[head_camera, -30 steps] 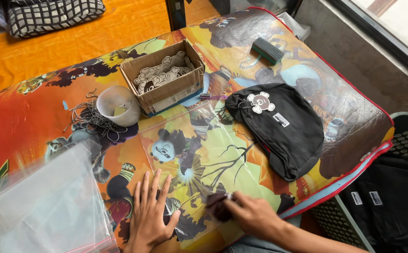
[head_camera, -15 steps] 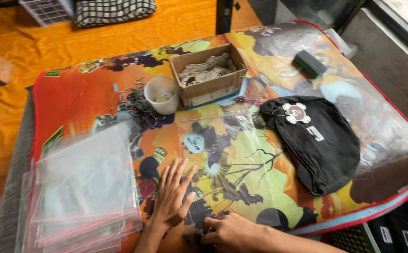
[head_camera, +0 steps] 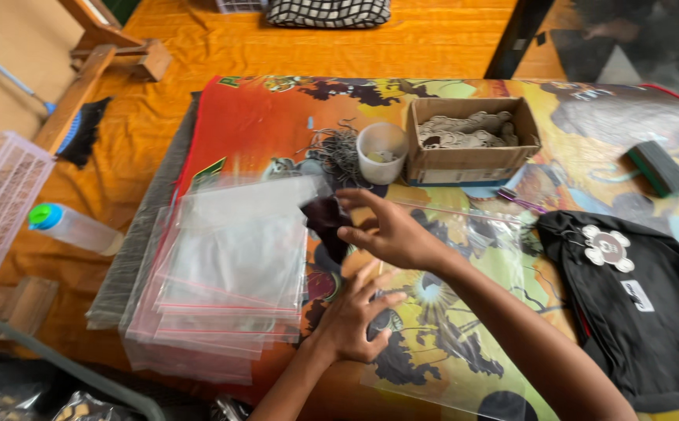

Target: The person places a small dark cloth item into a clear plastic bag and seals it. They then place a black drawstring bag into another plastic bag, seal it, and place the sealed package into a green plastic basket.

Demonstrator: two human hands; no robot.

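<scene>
Right hand (head_camera: 394, 234) pinching dark, possibly fabric piece (head_camera: 326, 221)

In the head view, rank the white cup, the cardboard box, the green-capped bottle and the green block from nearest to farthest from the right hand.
From the right hand:
1. White cup, just beyond it.
2. Cardboard box, beyond and to the right.
3. Green block, far right.
4. Green-capped bottle, far left on the orange cloth.

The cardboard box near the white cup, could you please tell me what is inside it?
The cardboard box holds a heap of pale, flat cut-out pieces. Whatever lies beneath the top layer is covered.
</scene>
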